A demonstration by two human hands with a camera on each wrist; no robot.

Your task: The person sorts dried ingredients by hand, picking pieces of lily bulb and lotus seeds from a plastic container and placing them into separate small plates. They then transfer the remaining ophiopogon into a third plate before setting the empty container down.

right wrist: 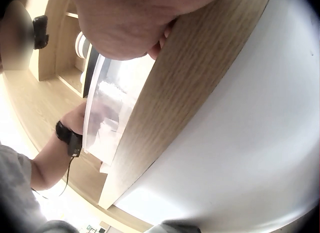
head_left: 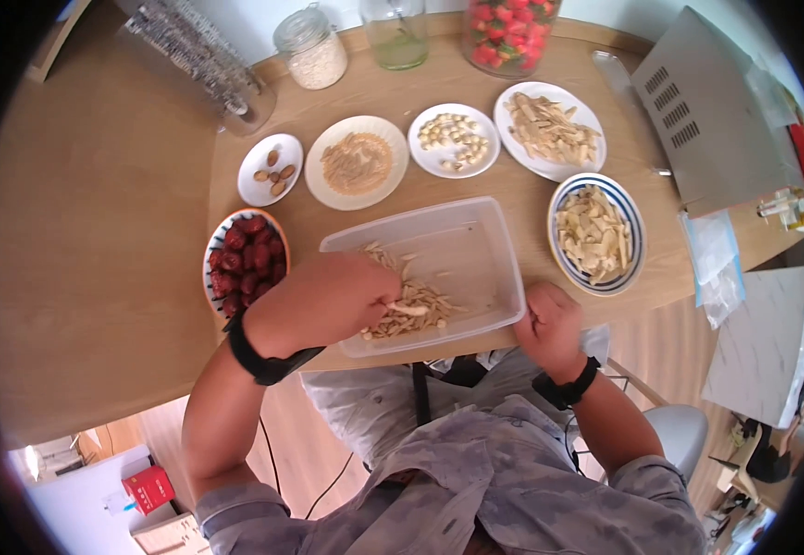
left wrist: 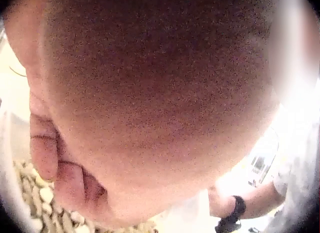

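Note:
A clear plastic container (head_left: 476,268) stands near the table's front edge, with pale dried strips (head_left: 430,305) piled in its left part. My left hand (head_left: 333,296) reaches over its left side, fingertips down at the pile, and pinches a whitish dried strip (head_left: 408,310). In the left wrist view the curled fingers (left wrist: 45,155) hang over the pale pieces (left wrist: 47,195); the palm hides much of the pile. Outside the container's right front corner, my right hand (head_left: 552,326) rests on the table edge with its fingers curled in, right beside the container wall (right wrist: 95,107).
Red dates fill a bowl (head_left: 285,242) at left. Behind the container stand small plates with nuts (head_left: 254,190), thin strips (head_left: 326,196), pale kernels (head_left: 420,159) and tan strips (head_left: 518,153). A blue-striped bowl (head_left: 641,236) of dried slices is at right. Jars (head_left: 314,60) line the back.

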